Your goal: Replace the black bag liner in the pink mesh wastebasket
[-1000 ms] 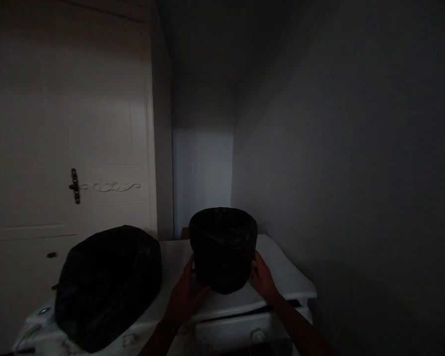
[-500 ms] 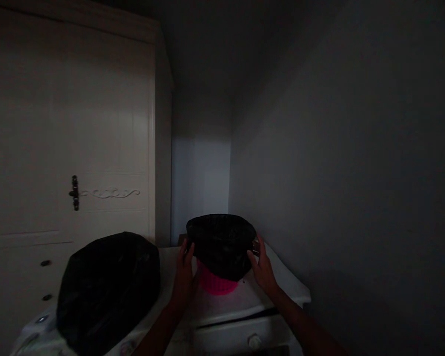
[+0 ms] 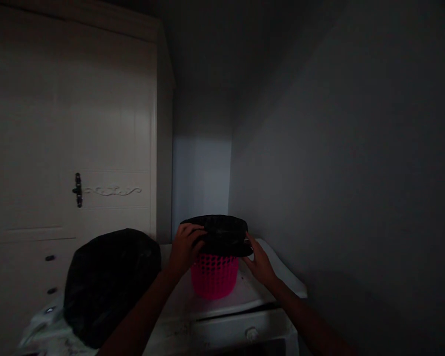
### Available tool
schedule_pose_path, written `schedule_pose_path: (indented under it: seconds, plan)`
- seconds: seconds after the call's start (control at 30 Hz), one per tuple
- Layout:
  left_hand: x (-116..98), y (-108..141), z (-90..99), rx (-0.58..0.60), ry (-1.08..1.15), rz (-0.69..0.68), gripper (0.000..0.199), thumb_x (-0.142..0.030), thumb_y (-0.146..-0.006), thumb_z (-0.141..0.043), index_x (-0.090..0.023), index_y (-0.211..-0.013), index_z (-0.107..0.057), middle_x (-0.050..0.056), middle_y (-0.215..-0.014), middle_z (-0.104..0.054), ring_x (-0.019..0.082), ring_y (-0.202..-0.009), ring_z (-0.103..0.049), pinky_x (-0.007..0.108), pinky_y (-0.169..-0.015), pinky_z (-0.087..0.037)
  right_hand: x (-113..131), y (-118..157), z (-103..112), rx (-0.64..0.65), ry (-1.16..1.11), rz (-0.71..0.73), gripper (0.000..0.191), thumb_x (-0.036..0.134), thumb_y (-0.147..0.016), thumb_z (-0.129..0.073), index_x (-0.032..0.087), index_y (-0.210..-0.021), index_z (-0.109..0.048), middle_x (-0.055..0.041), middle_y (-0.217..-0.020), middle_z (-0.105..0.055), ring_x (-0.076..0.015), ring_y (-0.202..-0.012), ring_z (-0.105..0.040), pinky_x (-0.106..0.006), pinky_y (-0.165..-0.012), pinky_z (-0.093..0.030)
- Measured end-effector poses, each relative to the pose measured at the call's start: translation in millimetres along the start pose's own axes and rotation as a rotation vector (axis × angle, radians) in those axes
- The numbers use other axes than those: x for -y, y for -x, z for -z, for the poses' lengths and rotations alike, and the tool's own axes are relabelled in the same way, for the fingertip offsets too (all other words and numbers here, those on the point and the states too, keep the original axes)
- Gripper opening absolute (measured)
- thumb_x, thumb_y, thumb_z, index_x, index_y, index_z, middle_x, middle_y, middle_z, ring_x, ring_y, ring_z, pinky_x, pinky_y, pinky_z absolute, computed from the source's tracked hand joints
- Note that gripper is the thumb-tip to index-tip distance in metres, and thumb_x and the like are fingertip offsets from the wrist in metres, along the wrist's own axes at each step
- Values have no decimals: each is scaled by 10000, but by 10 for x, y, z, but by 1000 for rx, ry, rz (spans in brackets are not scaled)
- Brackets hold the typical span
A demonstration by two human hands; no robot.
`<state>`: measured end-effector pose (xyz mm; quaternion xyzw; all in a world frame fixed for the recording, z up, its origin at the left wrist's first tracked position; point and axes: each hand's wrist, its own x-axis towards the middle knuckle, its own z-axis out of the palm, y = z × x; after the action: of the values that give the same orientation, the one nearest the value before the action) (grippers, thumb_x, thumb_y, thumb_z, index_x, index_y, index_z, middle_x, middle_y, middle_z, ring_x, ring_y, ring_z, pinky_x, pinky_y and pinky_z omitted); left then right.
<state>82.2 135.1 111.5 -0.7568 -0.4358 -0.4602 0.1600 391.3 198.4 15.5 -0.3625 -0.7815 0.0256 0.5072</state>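
A pink basket with a holed side stands upright on a white dresser top. A black plastic bag lines it, its edge folded outward over the rim and covering the upper wall. My left hand has its fingers curled over the bag at the basket's left rim. On the right side, my right hand grips the bag's folded edge between thumb and fingers. The inside of the basket is too dark to make out.
A large, full-looking black bag sits left of the basket. The white dresser has a drawer with a round knob. Behind at left rises a white wardrobe with dark handles; a grey wall bounds the right.
The bag's overhang has been gathered up, so more of the pink basket's side shows. My left hand has shifted onto the top of the rim; my right hand stays at the right edge.
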Motion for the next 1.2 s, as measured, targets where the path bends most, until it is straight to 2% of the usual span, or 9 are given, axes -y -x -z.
schedule_pose_path:
  seconds: [0.13, 0.23, 0.37, 0.53, 0.7, 0.8, 0.9, 1.07, 1.2]
  plan:
    - [-6, -74, 133, 104, 22, 15, 278, -259, -977, -517, -241, -1075, -777, 68, -1116, -754, 265, -1125, -598, 452, -1049, -464, 67, -79, -6, -68, -44, -15, 510, 419, -1019, -510, 233, -1494, -531, -137, -1397, -654, -289, -1276, -616, -495, -1131, -483]
    - [-54, -139, 185, 208, -38, 101, 314, -306, -1004, -472, -217, -912, -759, 75, -966, -747, 255, -1010, -622, 403, -951, -485, 191, -169, 24, -156, -62, -35, 362, 430, -1034, -474, 239, -1280, -660, -122, -1266, -695, -281, -1213, -624, -481, -1104, -488]
    - [-148, -263, 192, 303, -139, 214, 393, -402, -1048, -428, -211, -946, -757, 86, -971, -760, 240, -974, -665, 354, -912, -474, 354, -294, 67, -260, -130, -63, 320, 429, -1036, -432, 229, -1104, -673, -111, -1171, -689, -260, -1144, -631, -438, -1054, -498]
    - [-239, -448, 177, 322, -120, 362, 440, -522, -1030, -471, -206, -940, -764, 99, -980, -786, 241, -935, -716, 327, -820, -478, 366, -457, 93, -281, -219, -259, 376, 507, -1016, -400, 211, -1123, -605, -80, -1005, -727, -241, -937, -677, -369, -868, -529]
    - [-213, -585, 134, 334, -151, 477, 357, -408, -1007, -495, -202, -1040, -784, 127, -1082, -803, 268, -1004, -741, 334, -832, -503, 180, -785, 125, -164, -260, -431, 452, 603, -886, -538, 202, -1070, -636, -23, -787, -708, -216, -715, -655, -310, -674, -502]
    - [-173, -629, 97, 286, -152, 532, 419, -406, -1023, -431, -188, -1063, -787, 158, -1128, -798, 298, -1065, -739, 363, -882, -518, 117, -1015, 187, -58, -182, -523, 355, 539, -835, -650, 200, -941, -670, -17, -745, -704, -204, -710, -660, -282, -644, -478]
    - [-134, -662, 73, 224, -101, 532, 430, -401, -1022, -396, -202, -1045, -776, 137, -1115, -802, 291, -1077, -739, 362, -900, -531, 130, -1195, 266, 87, -68, -559, 306, 450, -837, -729, 194, -1004, -710, -24, -784, -742, -192, -744, -688, -263, -661, -480]
    - [18, -659, 44, 35, 287, 492, 309, -388, -895, -562, -210, -1077, -738, 95, -1105, -796, 272, -1051, -741, 395, -962, -550, 219, -1348, 355, 269, 249, -441, 241, 371, -920, -698, 219, -1092, -773, -77, -1037, -799, -213, -949, -726, -262, -773, -482]
    - [260, -558, 69, -41, 585, 528, 585, -525, -719, -768, -189, -1192, -691, 130, -1259, -746, 289, -1129, -715, 427, -991, -566, 275, -1378, 445, 283, 349, -400, 318, 383, -1013, -552, 190, -947, -795, -107, -978, -794, -217, -923, -716, -265, -746, -440]
